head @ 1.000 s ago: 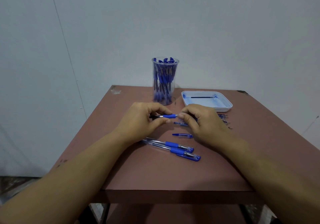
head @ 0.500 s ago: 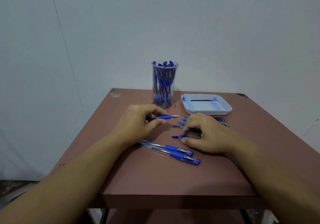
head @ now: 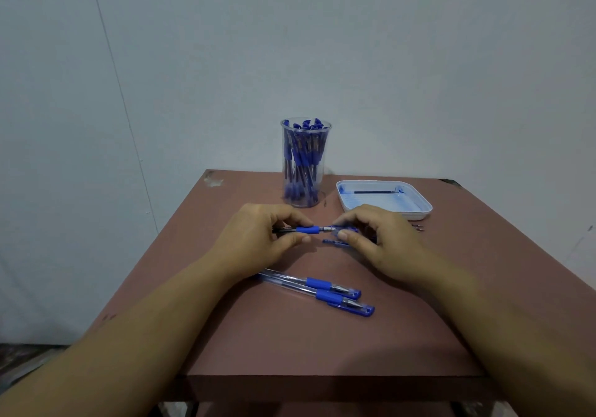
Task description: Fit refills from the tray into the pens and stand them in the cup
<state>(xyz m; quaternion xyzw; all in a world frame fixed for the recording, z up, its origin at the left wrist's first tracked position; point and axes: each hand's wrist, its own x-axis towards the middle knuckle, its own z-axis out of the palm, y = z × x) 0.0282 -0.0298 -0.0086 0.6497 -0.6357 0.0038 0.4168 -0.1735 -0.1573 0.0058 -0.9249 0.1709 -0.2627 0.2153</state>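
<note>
Half a second back our right hand (head: pixel 383 242) lay low on the table (head: pixel 290 345), fingers down; now we have lifted it level with the left hand (head: pixel 254 239), and it brings a blue cap (head: pixel 346 230) to the tip of the pen (head: pixel 306 230). Our left hand has barely shifted.

Nearest us, short of the hands and about midway across the table, two capped pens (head: pixel 317 283) lie side by side on a slant, caps to the right. Their barrels look clear, so we judge they have yet to be filled.

Beyond them we hold the pen just above the table. Our left thumb and fingers pinch it at the blue grip; our right thumb and forefinger pinch the cap. The pen's long axis runs left to right, roughly along the near edge, tip towards the right hand. The cap sits in line with it at the tip; whether it has begun to slide on we cannot tell. So the coming move, as we judge it, is a straight push leftwards by the right hand along that axis while the left holds firm.

Under the held cap a loose cap (head: pixel 335 242) lies on the table.

Near the far edge the cup (head: pixel 304 171) stands packed with pens, left of the tray (head: pixel 396 204), which holds one refill (head: pixel 375 192) lying along its far wall
</note>
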